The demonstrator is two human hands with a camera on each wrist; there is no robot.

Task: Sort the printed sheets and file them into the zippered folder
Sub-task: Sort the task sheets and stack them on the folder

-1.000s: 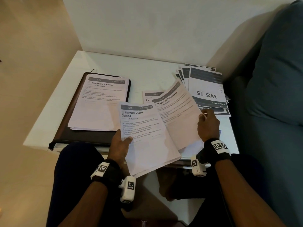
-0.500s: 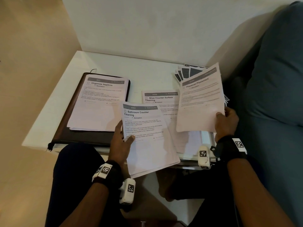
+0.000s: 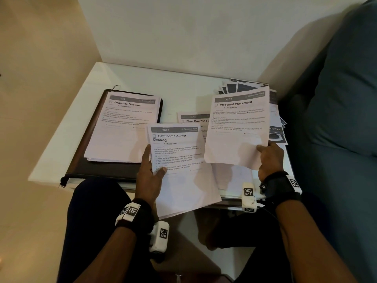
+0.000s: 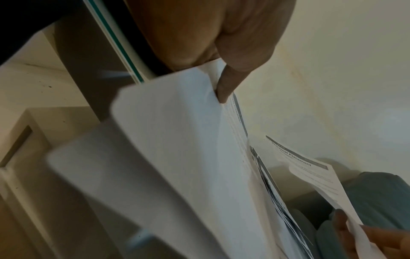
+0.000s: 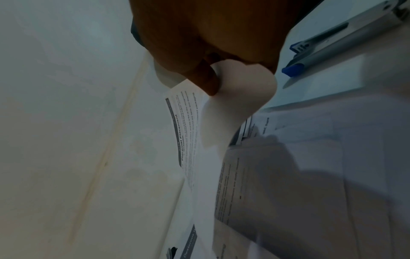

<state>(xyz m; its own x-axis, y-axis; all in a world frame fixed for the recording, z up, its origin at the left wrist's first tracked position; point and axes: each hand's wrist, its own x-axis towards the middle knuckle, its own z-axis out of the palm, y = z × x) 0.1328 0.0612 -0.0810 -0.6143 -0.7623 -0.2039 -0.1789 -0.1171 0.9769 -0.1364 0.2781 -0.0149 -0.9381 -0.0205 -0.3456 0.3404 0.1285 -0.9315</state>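
Holding two lots of paper, you sit at a white table (image 3: 142, 78) with a blue-grey cushion (image 3: 346, 99) at your right. Item one: your left hand (image 3: 150, 176) grips a thin sheaf headed "Bathroom Counter Cleaning" (image 3: 179, 166) at its left edge, thumb curled over the printed face, fingers underneath; the sheaf's lower end hangs past the table's near edge. Item two: your right hand (image 3: 270, 158) pinches a single sheet headed "Placemat Placement" (image 3: 236, 127) at its lower right corner, thumb on top, the sheet lifted clear of the table and bowed at the grip, as the right wrist view confirms. Item three: a sheet headed "Shoe Counter" (image 3: 193, 119) lies flat on the table between and beneath the two held lots, partly covered. Item four: the dark zippered folder (image 3: 98, 170) lies closed at the table's left, with a stack topped "Organize Napkins" (image 3: 122, 129) resting on it. Item five: a fanned pile of dark-banded sheets (image 3: 240, 86) sits at the far right, behind the lifted sheet. Item six: a blue-capped pen (image 5: 321, 52) shows in the right wrist view.
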